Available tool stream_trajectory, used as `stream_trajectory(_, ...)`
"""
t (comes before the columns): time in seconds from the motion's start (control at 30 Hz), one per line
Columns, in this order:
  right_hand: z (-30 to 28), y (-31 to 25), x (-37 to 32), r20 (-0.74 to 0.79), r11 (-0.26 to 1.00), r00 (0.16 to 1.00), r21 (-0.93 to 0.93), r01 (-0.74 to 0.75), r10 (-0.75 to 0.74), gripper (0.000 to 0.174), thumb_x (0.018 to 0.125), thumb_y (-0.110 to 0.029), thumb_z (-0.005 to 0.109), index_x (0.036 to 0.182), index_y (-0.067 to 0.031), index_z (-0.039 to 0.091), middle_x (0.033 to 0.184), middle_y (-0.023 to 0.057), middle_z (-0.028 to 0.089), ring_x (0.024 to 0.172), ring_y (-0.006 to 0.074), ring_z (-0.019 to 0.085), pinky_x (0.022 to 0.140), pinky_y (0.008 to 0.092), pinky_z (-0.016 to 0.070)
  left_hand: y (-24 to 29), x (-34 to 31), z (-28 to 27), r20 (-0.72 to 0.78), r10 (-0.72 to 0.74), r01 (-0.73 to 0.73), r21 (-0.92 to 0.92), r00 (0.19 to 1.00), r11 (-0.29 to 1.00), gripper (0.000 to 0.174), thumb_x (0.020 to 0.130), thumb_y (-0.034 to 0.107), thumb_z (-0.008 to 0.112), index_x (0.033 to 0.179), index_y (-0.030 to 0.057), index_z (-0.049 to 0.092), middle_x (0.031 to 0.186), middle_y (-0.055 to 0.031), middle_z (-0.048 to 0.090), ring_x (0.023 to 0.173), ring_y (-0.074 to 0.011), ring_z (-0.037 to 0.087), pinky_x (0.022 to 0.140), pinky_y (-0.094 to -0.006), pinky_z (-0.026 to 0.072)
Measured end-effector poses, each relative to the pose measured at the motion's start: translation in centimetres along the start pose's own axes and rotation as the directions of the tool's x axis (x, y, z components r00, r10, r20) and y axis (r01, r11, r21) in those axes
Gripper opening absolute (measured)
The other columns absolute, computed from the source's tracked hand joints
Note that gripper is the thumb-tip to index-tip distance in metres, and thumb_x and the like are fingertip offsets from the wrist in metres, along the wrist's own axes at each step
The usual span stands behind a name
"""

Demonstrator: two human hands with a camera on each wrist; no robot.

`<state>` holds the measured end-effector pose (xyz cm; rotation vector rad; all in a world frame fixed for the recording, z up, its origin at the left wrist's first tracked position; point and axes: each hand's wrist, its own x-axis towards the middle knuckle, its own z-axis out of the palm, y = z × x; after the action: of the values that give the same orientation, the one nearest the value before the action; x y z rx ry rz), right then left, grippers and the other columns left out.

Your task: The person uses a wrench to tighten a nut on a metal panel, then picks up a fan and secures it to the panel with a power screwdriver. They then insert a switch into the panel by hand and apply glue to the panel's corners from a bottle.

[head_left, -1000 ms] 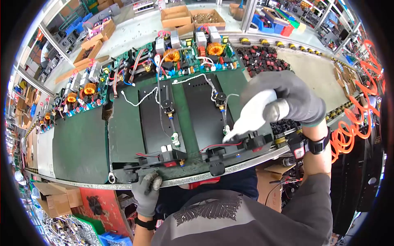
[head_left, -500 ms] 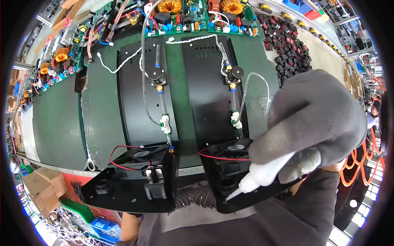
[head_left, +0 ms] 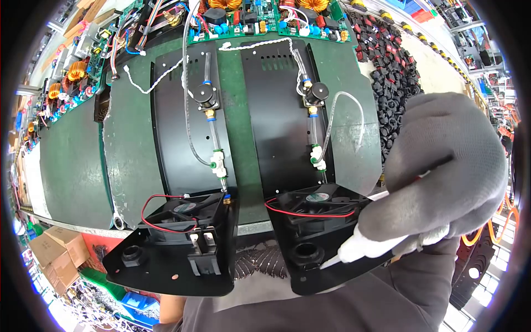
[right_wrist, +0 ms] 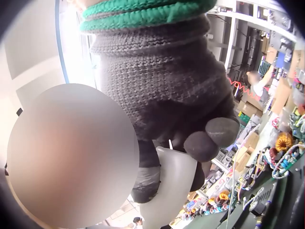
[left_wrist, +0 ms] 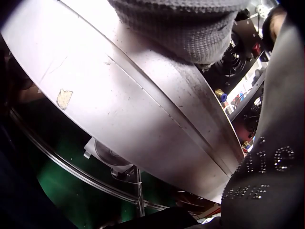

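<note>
My gloved right hand (head_left: 448,166) grips a white squeeze bottle (head_left: 362,247) with a narrow pointed nozzle. The nozzle tip is right beside a round black fitting (head_left: 307,253) on the right-hand black end panel (head_left: 343,265). In the right wrist view, the fingers are wrapped round the bottle (right_wrist: 171,188). A fan (head_left: 318,199) with a red and black wire stands behind the fitting. The grey glove of my left hand (left_wrist: 186,36) shows at the top of the left wrist view, beside the pale bench edge, its fingers hidden. In the head view the left-hand black end panel (head_left: 160,271) covers that hand.
Two black base plates (head_left: 185,116) with valves, clear tubes and white connectors lie on the green mat (head_left: 72,166). Circuit boards (head_left: 238,33) with copper coils line the back. Many small black and red parts (head_left: 392,77) are heaped at right. Cardboard boxes (head_left: 61,254) stand at lower left.
The head view has tilted downward onto the end panels. The right hand and bottle have moved from the bench to the right end panel, then slightly right past the fitting. The left hand is now hidden.
</note>
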<state>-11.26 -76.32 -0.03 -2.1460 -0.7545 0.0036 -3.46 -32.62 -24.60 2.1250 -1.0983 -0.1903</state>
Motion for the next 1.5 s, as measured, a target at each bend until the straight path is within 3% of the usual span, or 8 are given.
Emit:
stream_trajectory(0.13,1.7,0.0,-1.5,-0.169,0.880,0.959,0.458,-0.128,0.227,0.017,0.077,-0.009,0.081,0.080,0.0056,0.072,0.065,0.0101,0.065,0.040,0.0147,0.056,0.035,0.0236,0.0361,-0.4,1.0,0.5,0.028,0.002,-0.001,-0.010,1.000,1.000,0.038,0.082,0.037,0.074,0.099,0.0048,0.066,0.085,-0.0085,0.064,0.081,-0.0290,0.063,0.077,-0.0423,0.0486)
stream_trajectory(0.2,0.7,2.7,-0.3,-0.087,0.881,0.994,0.463,0.099,-0.066,0.014,0.079,-0.003,0.079,0.079,0.0082,0.071,0.067,0.0129,0.067,0.043,0.0159,0.059,0.036,0.0213,0.0417,-0.3,2.0,1.4,0.034,0.001,-0.001,-0.004,0.999,1.000,0.038,0.082,0.037,0.074,0.099,0.0049,0.066,0.085,-0.0087,0.064,0.081,-0.0293,0.062,0.077,-0.0424,0.0485)
stream_trajectory(0.4,2.4,3.6,3.1,-0.229,0.927,0.944,0.344,-0.151,0.239,0.044,0.078,-0.020,0.083,0.109,0.0055,0.065,0.095,0.0145,0.070,0.081,0.0219,0.071,0.068,0.0315,0.0553,-0.5,2.3,0.2,-0.030,-0.087,0.092,0.213,0.996,0.973,0.037,0.081,0.037,0.074,0.098,0.0051,0.066,0.084,-0.0092,0.064,0.080,-0.0302,0.062,0.076,-0.0427,0.0484)
stream_trajectory(0.6,5.1,3.4,9.5,-0.220,0.963,0.974,0.268,-0.002,0.063,0.037,0.075,-0.015,0.079,0.108,-0.0021,0.071,0.091,0.0113,0.070,0.070,0.0224,0.065,0.060,0.0325,0.0490,-0.3,1.7,-0.2,-0.064,-0.130,0.144,0.332,0.989,0.932,0.036,0.080,0.036,0.074,0.097,0.0053,0.066,0.084,-0.0098,0.064,0.080,-0.0310,0.062,0.075,-0.0429,0.0483)
stream_trajectory(0.8,4.0,1.0,14.1,0.082,0.981,0.980,0.061,-0.184,0.179,0.041,0.068,-0.009,0.082,0.107,-0.0139,0.072,0.072,0.0042,0.062,0.059,0.0204,0.061,0.050,0.0328,0.0446,-0.4,0.6,-0.4,-0.046,-0.161,0.168,0.320,0.986,0.933,0.035,0.079,0.035,0.073,0.096,0.0055,0.066,0.084,-0.0103,0.064,0.080,-0.0318,0.062,0.074,-0.0432,0.0482)
stream_trajectory(0.83,7.1,1.8,12.4,-0.245,0.988,0.965,0.138,-0.064,0.096,0.041,0.066,-0.010,0.082,0.106,-0.0164,0.072,0.072,0.0027,0.061,0.059,0.0197,0.061,0.049,0.0330,0.0440,-0.5,0.7,-0.3,-0.045,-0.166,0.171,0.314,0.985,0.934,0.035,0.079,0.035,0.073,0.096,0.0055,0.066,0.084,-0.0104,0.064,0.080,-0.0320,0.062,0.073,-0.0432,0.0482)
stream_trajectory(0.93,4.5,0.5,14.0,0.007,0.980,1.000,-0.195,0.030,-0.029,0.037,0.066,-0.009,0.080,0.102,-0.0157,0.073,0.066,0.0003,0.058,0.054,0.0160,0.059,0.045,0.0299,0.0414,-0.5,-0.3,-0.3,-0.040,-0.177,0.181,0.292,0.983,0.939,0.035,0.078,0.035,0.073,0.096,0.0056,0.066,0.083,-0.0107,0.064,0.079,-0.0324,0.062,0.073,-0.0434,0.0481)
stream_trajectory(1.5,5.2,-1.1,13.0,-0.056,0.971,0.996,-0.223,-0.082,0.071,0.031,0.059,-0.016,0.077,0.090,-0.0140,0.073,0.058,-0.0020,0.051,0.047,0.0156,0.053,0.042,0.0341,0.0371,-1.0,2.5,0.0,-0.034,-0.121,0.124,0.115,0.992,0.986,0.037,0.071,0.036,0.075,0.091,0.0061,0.066,0.080,-0.0121,0.062,0.075,-0.0355,0.059,0.067,-0.0438,0.0455)
